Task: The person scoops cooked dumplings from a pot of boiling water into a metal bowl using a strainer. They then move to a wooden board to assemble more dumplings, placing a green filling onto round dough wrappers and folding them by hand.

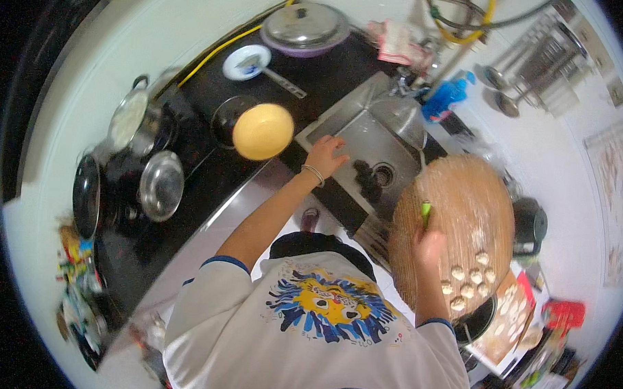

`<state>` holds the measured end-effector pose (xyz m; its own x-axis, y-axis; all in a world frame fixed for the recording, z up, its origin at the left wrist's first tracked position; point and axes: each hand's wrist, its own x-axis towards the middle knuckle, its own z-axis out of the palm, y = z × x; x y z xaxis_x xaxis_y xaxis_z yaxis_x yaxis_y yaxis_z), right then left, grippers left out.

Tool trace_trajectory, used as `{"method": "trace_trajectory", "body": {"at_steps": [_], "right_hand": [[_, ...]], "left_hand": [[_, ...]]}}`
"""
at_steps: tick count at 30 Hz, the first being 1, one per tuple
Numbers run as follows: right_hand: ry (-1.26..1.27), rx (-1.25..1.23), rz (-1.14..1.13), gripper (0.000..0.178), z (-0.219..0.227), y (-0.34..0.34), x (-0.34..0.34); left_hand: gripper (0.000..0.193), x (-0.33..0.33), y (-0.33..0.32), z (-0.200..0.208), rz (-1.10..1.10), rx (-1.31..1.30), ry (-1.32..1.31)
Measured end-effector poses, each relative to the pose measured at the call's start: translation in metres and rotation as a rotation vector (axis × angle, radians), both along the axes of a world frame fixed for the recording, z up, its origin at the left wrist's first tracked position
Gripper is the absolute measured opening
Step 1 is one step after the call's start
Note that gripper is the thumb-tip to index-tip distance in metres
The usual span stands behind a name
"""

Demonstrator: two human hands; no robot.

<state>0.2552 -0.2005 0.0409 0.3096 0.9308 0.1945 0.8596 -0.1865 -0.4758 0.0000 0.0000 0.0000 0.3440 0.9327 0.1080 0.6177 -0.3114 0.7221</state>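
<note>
My left hand (326, 156) reaches over the left rim of the steel sink (368, 138), fingers apart and holding nothing. In the sink, a dark wet clump (368, 181) lies beside the drain. My right hand (430, 246) is closed, slightly blurred, above a large round wooden board (462, 200). From its fist sticks out a short bright green piece (426, 211), perhaps a handle; the rest is hidden. Several small pale dough pieces (466, 290) sit on the board's near right part. Next to the left hand, a yellow bowl (263, 131) stands on the dark counter.
A white dish (247, 62) with a metal spatula (284, 82), and a lidded pan (306, 26), stand behind. Pots (130, 119) and a steel bowl (161, 186) are at left. A blue bottle (446, 98) stands by the tap. Flat pale rounds (510, 314) lie right of the board.
</note>
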Motion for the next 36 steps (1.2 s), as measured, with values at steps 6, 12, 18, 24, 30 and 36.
{"method": "trace_trajectory", "body": {"at_steps": [6, 12, 18, 24, 30, 36], "right_hand": [[-0.004, 0.003, 0.085, 0.026, 0.016, 0.023, -0.016], [0.947, -0.318, 0.203, 0.025, 0.023, 0.048, -0.032], [1.386, -0.621, 0.321, 0.027, 0.057, 0.077, -0.081], [1.249, -0.567, 0.619, 0.024, 0.113, 0.102, -0.205], [0.856, -0.361, 0.847, 0.020, 0.147, 0.139, -0.355], [0.226, 0.062, 0.951, 0.012, 0.137, 0.189, -0.468]], "left_hand": [[0.026, -0.092, -0.078, -0.035, 0.354, 0.015, -0.328], [0.022, -0.212, -0.151, -0.088, 0.802, -0.144, -0.801], [0.026, -0.303, -0.207, -0.046, 1.271, -0.255, -1.112], [0.030, -0.369, -0.228, -0.038, 1.296, -0.263, -1.221], [0.032, -0.408, -0.238, -0.041, 1.091, -0.373, -1.258], [0.027, -0.428, -0.246, -0.032, 0.985, -0.491, -1.271]]}}
